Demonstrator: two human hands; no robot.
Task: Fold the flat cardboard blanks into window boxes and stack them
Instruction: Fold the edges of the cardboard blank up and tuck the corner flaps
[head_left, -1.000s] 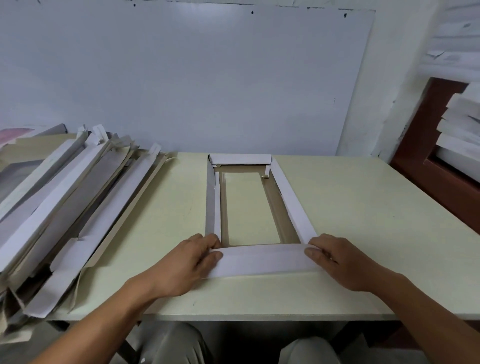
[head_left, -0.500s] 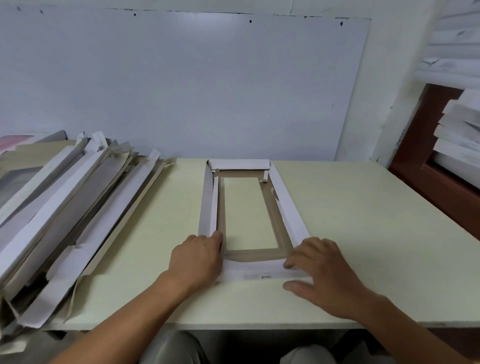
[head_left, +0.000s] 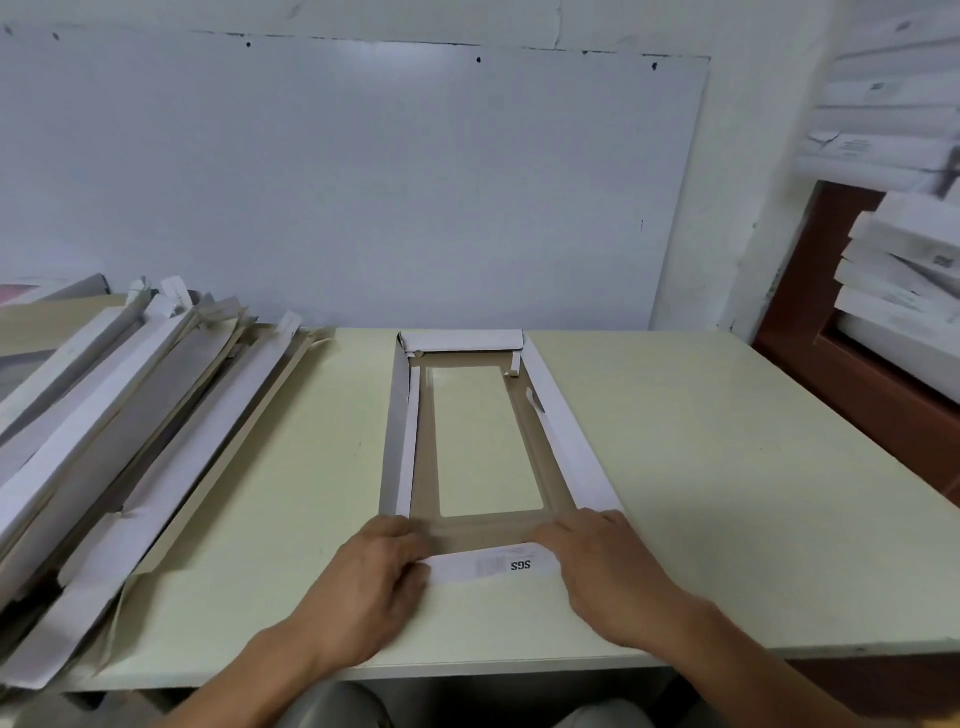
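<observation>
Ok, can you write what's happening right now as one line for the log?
step: folding near flap | left hand: holds flap | right hand: holds flap | window box: on table | blanks pile: left

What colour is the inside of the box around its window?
Brown, plain cardboard; the box has white flaps. Best seen in the head view.
</observation>
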